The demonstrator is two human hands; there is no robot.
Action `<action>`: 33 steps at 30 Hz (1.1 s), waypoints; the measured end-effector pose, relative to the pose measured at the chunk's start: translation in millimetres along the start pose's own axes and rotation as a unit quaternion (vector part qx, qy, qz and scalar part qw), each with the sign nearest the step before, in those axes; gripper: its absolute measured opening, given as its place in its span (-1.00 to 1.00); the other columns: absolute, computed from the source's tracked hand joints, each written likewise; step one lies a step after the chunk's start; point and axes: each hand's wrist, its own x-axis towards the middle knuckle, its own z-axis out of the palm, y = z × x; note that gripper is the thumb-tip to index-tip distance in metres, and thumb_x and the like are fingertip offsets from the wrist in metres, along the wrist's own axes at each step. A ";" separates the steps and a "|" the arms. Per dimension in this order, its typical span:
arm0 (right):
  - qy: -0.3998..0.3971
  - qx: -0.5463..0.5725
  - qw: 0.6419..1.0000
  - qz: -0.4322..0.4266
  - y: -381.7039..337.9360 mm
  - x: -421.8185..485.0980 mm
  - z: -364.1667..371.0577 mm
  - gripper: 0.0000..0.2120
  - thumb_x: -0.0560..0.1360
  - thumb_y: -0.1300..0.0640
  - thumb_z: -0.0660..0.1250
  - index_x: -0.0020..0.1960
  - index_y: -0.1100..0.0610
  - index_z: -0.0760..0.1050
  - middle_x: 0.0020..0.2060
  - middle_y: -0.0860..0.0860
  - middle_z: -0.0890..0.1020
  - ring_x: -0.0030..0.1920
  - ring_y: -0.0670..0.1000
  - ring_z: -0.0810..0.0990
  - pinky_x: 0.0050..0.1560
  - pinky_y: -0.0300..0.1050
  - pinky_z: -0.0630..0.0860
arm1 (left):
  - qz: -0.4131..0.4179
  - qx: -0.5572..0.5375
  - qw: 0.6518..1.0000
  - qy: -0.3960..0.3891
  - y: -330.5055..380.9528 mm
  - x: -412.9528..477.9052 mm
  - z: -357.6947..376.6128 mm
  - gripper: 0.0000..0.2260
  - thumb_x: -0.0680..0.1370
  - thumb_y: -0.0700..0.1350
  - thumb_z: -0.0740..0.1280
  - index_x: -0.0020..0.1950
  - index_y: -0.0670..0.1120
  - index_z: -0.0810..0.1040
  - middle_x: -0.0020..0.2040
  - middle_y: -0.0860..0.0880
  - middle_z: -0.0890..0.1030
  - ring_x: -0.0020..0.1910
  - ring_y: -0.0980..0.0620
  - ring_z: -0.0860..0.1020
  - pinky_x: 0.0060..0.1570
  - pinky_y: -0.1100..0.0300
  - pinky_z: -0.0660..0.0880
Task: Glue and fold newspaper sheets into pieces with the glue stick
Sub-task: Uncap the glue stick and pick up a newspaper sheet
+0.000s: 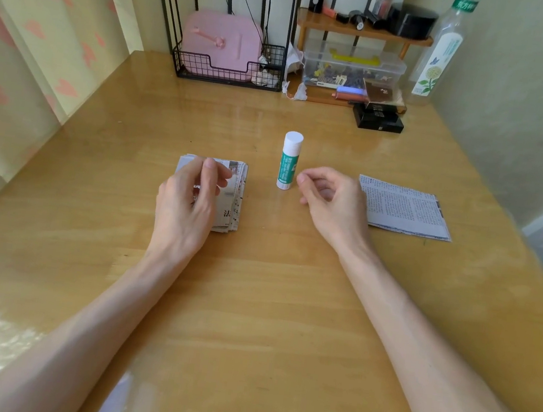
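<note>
Left hand [192, 195] over rectangular newsprint stack [231, 200] (glossy desk [250, 306]).

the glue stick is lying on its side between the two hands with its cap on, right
No: the head view shows the glue stick standing upright, not on its side. It is between the left hand and right hand, cap on.

Wooden desk [247, 323]. Far beyond the left hand [191, 202], a black wire basket [192, 65] holds a pink case [221, 40]. Far beyond the right hand [329, 199], a clear plastic box [354, 66] sits under a small wooden shelf [325, 22] bearing a round black box [412, 20]. 1 tall clear bottle [438, 55] stands to their right.
</note>
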 end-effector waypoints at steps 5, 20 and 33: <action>0.005 -0.036 0.999 0.017 -4.5 -1.2 3.2 -0.90 0.55 0.01 0.53 0.00 0.01 0.67 -0.19 -0.16 0.66 -0.20 -0.18 0.62 -0.23 -0.36 0.53 | -0.030 -0.012 0.999 0.014 -2.5 1.9 -0.2 -0.78 0.74 -0.07 0.16 0.04 0.03 0.59 -0.11 0.06 0.67 -0.11 -0.01 0.62 -0.07 0.00 0.54; -0.139 -0.229 0.907 -0.326 -20.9 -41.8 63.4 -0.70 0.54 -0.10 0.49 0.16 0.06 0.72 0.08 -0.05 0.70 0.16 0.05 0.59 0.13 0.06 0.47 | -0.051 -0.052 0.996 0.056 -9.1 13.7 -13.0 -0.70 0.62 -0.33 0.12 0.18 -0.07 0.55 0.01 0.09 0.64 -0.10 0.15 0.61 0.00 0.14 0.53; -0.082 -0.271 0.846 -0.452 -26.8 -46.7 60.4 -0.89 0.54 0.21 0.50 -0.16 0.12 0.63 -0.29 -0.01 0.65 -0.20 0.08 0.57 -0.10 -0.03 0.36 | -0.039 -0.046 0.997 0.049 -8.7 13.9 -15.3 -0.71 0.60 -0.33 0.15 0.16 -0.05 0.55 0.00 0.13 0.64 -0.06 0.11 0.64 -0.06 0.30 0.45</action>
